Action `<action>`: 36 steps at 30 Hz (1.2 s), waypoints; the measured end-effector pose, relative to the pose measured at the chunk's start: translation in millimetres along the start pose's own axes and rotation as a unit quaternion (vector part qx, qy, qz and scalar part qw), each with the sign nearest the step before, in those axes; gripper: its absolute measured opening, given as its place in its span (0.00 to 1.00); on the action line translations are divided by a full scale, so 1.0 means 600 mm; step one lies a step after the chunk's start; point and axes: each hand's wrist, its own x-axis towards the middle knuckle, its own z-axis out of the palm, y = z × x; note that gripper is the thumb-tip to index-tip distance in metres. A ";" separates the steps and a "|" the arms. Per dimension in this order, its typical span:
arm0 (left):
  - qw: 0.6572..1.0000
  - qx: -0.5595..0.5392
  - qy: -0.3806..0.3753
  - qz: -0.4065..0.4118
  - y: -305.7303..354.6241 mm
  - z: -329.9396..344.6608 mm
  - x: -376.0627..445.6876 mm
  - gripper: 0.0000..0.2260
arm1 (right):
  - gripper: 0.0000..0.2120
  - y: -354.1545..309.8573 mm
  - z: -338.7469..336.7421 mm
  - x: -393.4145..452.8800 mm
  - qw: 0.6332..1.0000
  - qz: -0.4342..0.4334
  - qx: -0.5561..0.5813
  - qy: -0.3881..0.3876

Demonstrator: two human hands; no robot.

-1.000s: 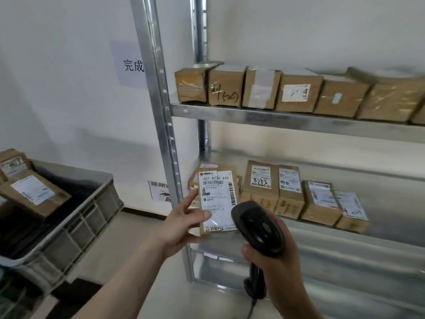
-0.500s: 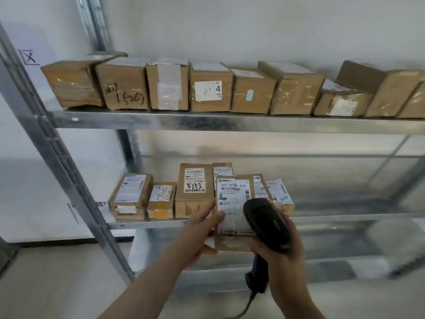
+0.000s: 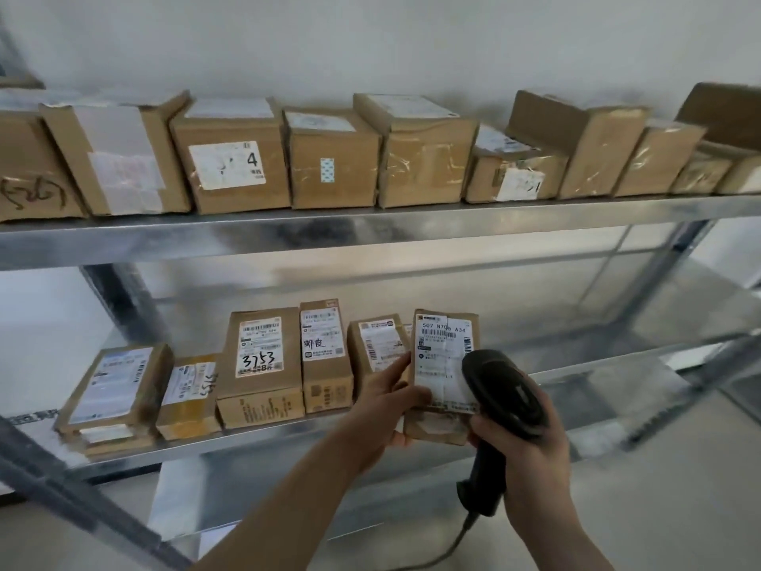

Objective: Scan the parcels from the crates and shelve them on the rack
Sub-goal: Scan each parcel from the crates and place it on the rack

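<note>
My left hand (image 3: 387,399) grips a small brown parcel (image 3: 442,364) with a white shipping label reading "507 N705 A34". The parcel is upright, at the front edge of the rack's middle shelf (image 3: 609,364), just right of a row of shelved parcels (image 3: 284,364). My right hand (image 3: 531,443) holds a black corded barcode scanner (image 3: 500,391), its head right beside the parcel's label. No crate is in view.
The upper shelf (image 3: 370,228) carries a full row of brown cardboard boxes (image 3: 234,158). The right part of the middle shelf is bare metal. A grey diagonal rack post (image 3: 82,513) runs at lower left. A lower shelf (image 3: 288,488) shows beneath.
My view swung right from the crate to the rack front. My left hand carried the parcel rightward to the end of the middle-shelf row; the scanner stayed beside it.
</note>
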 end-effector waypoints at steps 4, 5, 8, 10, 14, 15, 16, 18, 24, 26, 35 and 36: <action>0.999 0.025 0.031 -0.011 -0.003 0.056 0.072 0.27 | 0.31 -0.003 -0.043 0.081 1.000 0.006 -0.003 -0.007; 0.998 0.038 0.042 -0.015 -0.003 0.071 0.090 0.27 | 0.31 -0.003 -0.055 0.104 1.000 0.006 -0.005 -0.013; 0.995 0.083 0.062 -0.010 -0.004 0.116 0.144 0.25 | 0.30 0.003 -0.091 0.182 0.999 0.022 -0.009 -0.046; 0.991 0.105 0.078 0.001 -0.009 0.146 0.176 0.23 | 0.30 0.011 -0.112 0.237 0.997 0.034 -0.015 -0.068; 0.980 0.137 0.144 0.002 -0.024 0.192 0.230 0.22 | 0.32 0.028 -0.148 0.325 0.992 0.080 -0.030 -0.088; 0.974 0.162 0.158 0.003 -0.031 0.199 0.242 0.23 | 0.32 0.028 -0.155 0.342 0.990 0.092 -0.031 -0.100; 0.966 0.193 0.170 0.007 -0.039 0.204 0.254 0.23 | 0.32 0.030 -0.162 0.360 0.988 0.100 -0.037 -0.111; 0.948 0.250 0.197 0.016 -0.051 0.212 0.270 0.25 | 0.32 0.033 -0.172 0.389 0.984 0.107 -0.059 -0.130; 0.871 0.417 0.259 0.025 -0.057 0.232 0.298 0.23 | 0.30 0.067 -0.176 0.447 0.971 0.134 -0.096 -0.171; 0.847 0.454 0.276 0.020 -0.058 0.231 0.307 0.22 | 0.29 0.079 -0.174 0.454 0.969 0.160 -0.085 -0.167; 0.730 0.626 0.273 -0.009 -0.060 0.208 0.332 0.12 | 0.27 0.099 -0.162 0.486 0.953 0.207 -0.053 -0.213; 0.718 0.639 0.276 -0.006 -0.062 0.204 0.334 0.14 | 0.27 0.099 -0.162 0.490 0.952 0.205 -0.051 -0.221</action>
